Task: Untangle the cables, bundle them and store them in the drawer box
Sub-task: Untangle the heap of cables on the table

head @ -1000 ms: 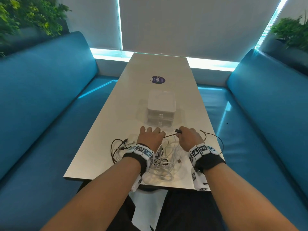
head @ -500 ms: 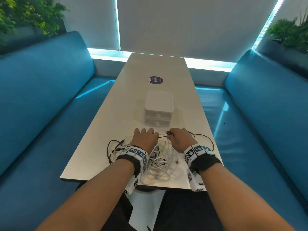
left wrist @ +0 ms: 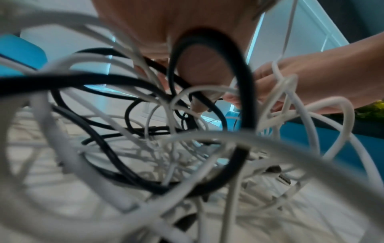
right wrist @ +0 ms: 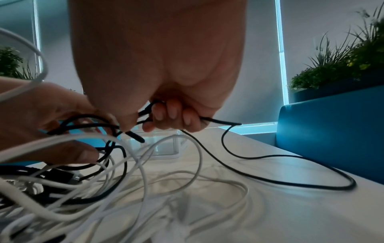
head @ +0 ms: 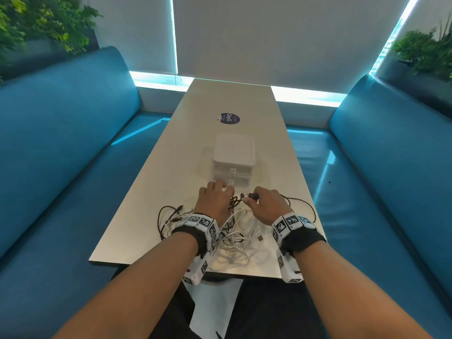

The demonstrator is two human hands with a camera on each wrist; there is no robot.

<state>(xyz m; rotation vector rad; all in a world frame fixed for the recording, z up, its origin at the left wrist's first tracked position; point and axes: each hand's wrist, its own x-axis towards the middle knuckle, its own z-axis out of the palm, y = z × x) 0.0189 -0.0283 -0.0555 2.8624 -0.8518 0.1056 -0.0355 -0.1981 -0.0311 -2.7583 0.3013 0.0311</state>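
A tangle of white and black cables (head: 234, 238) lies at the near end of the table (head: 137, 216). My left hand (head: 215, 199) rests on top of the tangle. In the right wrist view its thumb and fingers (right wrist: 62, 118) close around loops of the black cable (right wrist: 87, 121). My right hand (head: 266, 204) pinches the black cable's plug end (head: 252, 196), fingers (right wrist: 172, 115) curled round it. The rest of that cable (right wrist: 290, 177) loops off to the right. The white drawer box (head: 233, 157) stands just beyond both hands, its drawers closed.
Blue benches (head: 61, 143) run along both sides of the narrow table. A dark round sticker (head: 228, 118) lies beyond the box. Plants (head: 425, 50) stand behind the bench backs. The table's near edge (head: 171, 265) is right under my wrists.
Both hands have moved slightly forward toward the drawer box. The black cable is bunched into a small knot of loops between them, and the right hand has drawn its plug end closer to the left hand.
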